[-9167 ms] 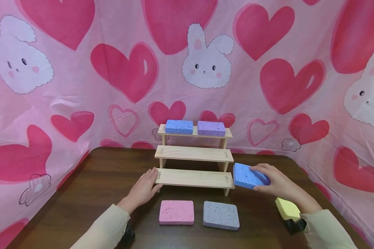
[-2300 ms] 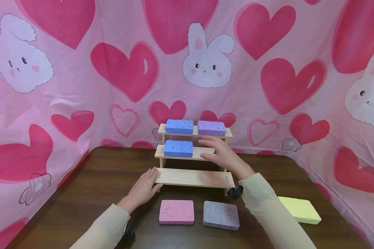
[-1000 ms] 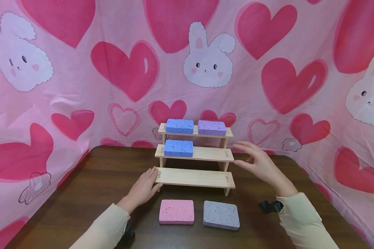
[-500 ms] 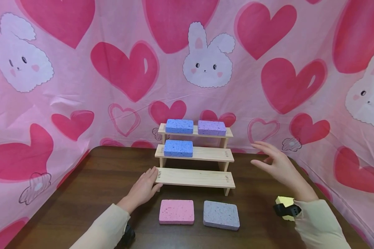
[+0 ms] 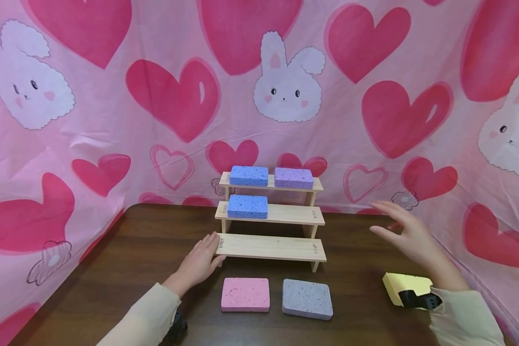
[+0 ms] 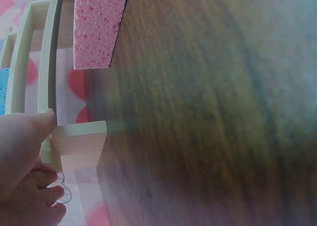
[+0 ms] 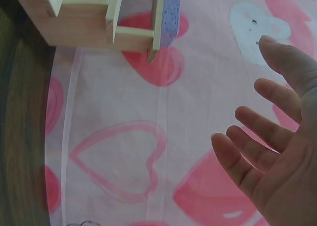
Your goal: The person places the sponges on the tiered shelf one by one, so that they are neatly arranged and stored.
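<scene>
A three-step wooden stand point(image 5: 270, 246) is on the table, its lowest step in front. My left hand point(image 5: 199, 261) holds the left end of that step; in the left wrist view the thumb lies on its front edge and the fingers curl by its end. My right hand point(image 5: 408, 235) hovers right of the stand, fingers spread, holding nothing. A blue sponge point(image 5: 247, 206) lies on the middle step's left. The top step bears another blue sponge point(image 5: 248, 176) and a purple sponge point(image 5: 293, 178). A yellow sponge point(image 5: 398, 284) lies below the right wrist, partly hidden by a black wrist device.
A pink sponge point(image 5: 245, 294) and a grey sponge point(image 5: 307, 299) lie on the dark wooden table point(image 5: 155, 240) before the stand. A pink cloth with hearts and rabbits point(image 5: 173, 173) hangs close behind the stand and along both sides.
Earlier the right hand held a blue sponge, which now lies on the middle step. Since then that hand has drawn back right, off the stand. The left hand has stayed put.
</scene>
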